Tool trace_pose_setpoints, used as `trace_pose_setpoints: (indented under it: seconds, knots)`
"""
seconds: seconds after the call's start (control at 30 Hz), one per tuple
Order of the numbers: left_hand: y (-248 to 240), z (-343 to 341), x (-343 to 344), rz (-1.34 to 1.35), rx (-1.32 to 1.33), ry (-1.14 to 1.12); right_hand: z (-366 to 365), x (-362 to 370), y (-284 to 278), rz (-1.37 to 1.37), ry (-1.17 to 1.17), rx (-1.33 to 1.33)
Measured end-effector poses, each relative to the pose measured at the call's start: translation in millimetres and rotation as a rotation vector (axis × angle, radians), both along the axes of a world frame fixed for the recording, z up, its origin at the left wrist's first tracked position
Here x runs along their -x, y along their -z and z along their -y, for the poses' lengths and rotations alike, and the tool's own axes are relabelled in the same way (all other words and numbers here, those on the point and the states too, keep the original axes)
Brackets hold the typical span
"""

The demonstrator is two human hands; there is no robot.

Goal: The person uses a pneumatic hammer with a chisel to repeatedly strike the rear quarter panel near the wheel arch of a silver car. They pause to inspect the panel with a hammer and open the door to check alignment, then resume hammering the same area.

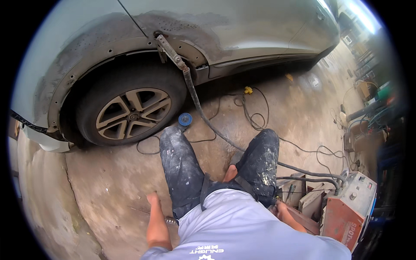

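My left hand [152, 199] hangs low over the concrete floor at my left side. It is seen foreshortened, and its fingers are hard to make out. Just right of that forearm, a small metal piece [171, 220] shows on the floor. Beside my right thigh, my right hand [281, 209] is closed around something dark, mostly hidden by my leg and shirt. Ahead of me, a metal clamp [171, 51] grips the car's bare wheel arch [110, 50]. A thick grey cable [197, 102] runs from it between my knees toward a red and grey spot welder [346, 208].
The car's rear wheel [133, 113] stands ahead on the left. A grinder with a blue disc [185, 119] lies near my left knee. Thin cords [255, 117] with a yellow plug [248, 90] trail over the floor. Panels and tools [310, 197] lie by the welder.
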State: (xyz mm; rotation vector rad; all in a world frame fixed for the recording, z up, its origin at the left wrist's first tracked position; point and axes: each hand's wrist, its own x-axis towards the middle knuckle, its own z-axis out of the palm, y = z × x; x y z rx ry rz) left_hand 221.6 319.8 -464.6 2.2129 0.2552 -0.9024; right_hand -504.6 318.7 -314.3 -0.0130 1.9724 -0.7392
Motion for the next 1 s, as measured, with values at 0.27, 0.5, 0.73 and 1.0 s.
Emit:
trace_pose_setpoints:
  seconds: [0.27, 0.5, 0.73, 1.0]
  knots:
    - [-148.7, 188.3, -15.6, 0.562, 0.368, 0.419, 129.5, -81.7, 43.6, 0.283, -0.238, 0.274]
    - [-346.2, 307.6, -11.8, 0.636, 0.905, 0.581, 112.8, -79.3, 100.9, 0.353, -0.335, 0.529]
    - [-429.3, 424.9, 16.7, 0.952, 0.979, 0.622, 149.8, -84.0, 68.8, -0.297, -0.649, 0.558]
    - [-430.7, 464.6, 43.6, 0.657, 1.178, 0.561, 128.3, -39.9, 95.8, -0.335, -0.639, 0.512]
